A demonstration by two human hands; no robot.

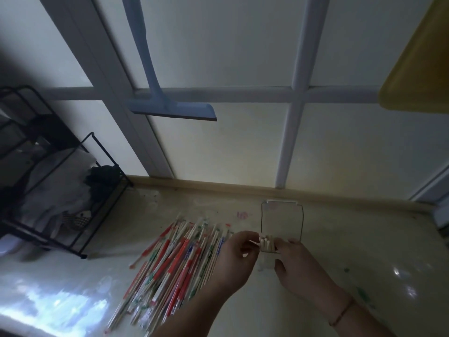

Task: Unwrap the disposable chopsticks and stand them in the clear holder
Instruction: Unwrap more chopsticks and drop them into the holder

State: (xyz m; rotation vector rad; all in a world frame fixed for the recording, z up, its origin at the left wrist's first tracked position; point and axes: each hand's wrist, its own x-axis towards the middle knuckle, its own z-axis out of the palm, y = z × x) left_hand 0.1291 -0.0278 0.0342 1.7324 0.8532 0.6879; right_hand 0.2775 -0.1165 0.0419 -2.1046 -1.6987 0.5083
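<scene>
Near the worktop's [340, 239] back edge, bare chopsticks [266, 242] stand in the clear holder [281, 222]. Left hand [234, 257] pinches one stick's top; right hand [295, 262] grips the holder's side. Wrapped chopsticks [175, 261] lie just left, open worktop right.

Both hands raised close together, forearms converging; left hand [237, 254] fingers curled, pinching; right hand [295, 263] likewise.

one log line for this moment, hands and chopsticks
left hand: at chopsticks | right hand: steadies clear holder | wrapped pile: left
</scene>
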